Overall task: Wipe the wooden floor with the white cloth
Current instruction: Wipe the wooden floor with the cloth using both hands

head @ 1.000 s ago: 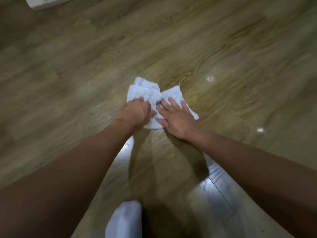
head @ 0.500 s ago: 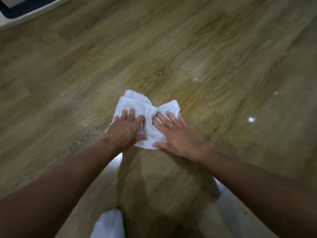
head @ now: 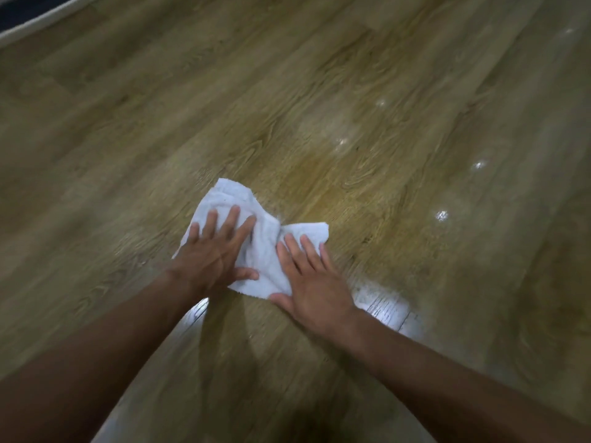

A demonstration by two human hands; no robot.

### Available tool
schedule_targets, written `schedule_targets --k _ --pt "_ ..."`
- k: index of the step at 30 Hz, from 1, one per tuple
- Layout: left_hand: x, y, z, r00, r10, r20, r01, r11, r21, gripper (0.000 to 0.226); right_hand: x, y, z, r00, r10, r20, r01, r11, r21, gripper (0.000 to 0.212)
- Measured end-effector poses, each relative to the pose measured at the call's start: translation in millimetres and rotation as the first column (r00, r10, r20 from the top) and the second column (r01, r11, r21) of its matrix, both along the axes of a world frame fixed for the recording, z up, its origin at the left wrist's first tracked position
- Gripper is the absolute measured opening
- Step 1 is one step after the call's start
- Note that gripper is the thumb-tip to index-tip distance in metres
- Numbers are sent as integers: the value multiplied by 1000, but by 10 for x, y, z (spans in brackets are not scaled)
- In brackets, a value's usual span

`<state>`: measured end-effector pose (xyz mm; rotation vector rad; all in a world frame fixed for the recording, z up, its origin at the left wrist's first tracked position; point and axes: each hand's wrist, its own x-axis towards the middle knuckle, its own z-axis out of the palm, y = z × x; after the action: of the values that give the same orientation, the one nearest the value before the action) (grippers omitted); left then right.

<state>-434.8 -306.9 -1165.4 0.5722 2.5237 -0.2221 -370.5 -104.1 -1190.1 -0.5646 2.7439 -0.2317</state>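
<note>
Wooden floor (head: pixel 399 193), glossy, fills my view. White cloth (head: pixel 265 260) bunched on it, centre. My left hand (head: pixel 214 260) and right hand (head: pixel 315 290) press it flat, fingers straight. Soft, light, likely to crumple; I'd keep palms spread across its middle.

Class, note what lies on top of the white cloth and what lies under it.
On top: the left hand and right hand, pressed flat on the white cloth. Underneath, the wooden floor; that covered patch is hidden.
</note>
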Motion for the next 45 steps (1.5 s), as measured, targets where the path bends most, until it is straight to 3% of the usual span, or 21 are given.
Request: schedule_targets --k 5,10,15,20,27,35,41,45 --pt "-69 -51 -175 998 -38 -48 40 998 50 119 -27 -173 -2 990 -137 -14 138 990 28 90" --pt "-263 -12 -374 998 49 -40 -42 988 150 109 -424 -312 -133 974 -211 -84 211 977 -16 66" --pt "108 15 -430 960 -155 -231 196 967 165 91 154 -252 -240 946 -306 -105 294 949 -115 63" --pt "759 351 -476 918 -307 -253 365 902 231 82 981 14 -178 943 -323 -85 320 946 -44 57" --pt "442 775 -455 966 -91 -243 139 972 189 100 403 414 -75 908 -419 7 419 908 -4 57" --pt "1070 850 -472 916 -283 -284 358 895 264 84 1355 494 65 935 -352 40 345 930 127 61" --pt "869 1166 -516 961 -94 -259 162 954 252 91 888 792 67 910 -408 66 406 913 45 56" --pt "859 1243 -492 957 -117 -264 181 955 234 90 914 823 -14 909 -415 22 415 910 28 57"
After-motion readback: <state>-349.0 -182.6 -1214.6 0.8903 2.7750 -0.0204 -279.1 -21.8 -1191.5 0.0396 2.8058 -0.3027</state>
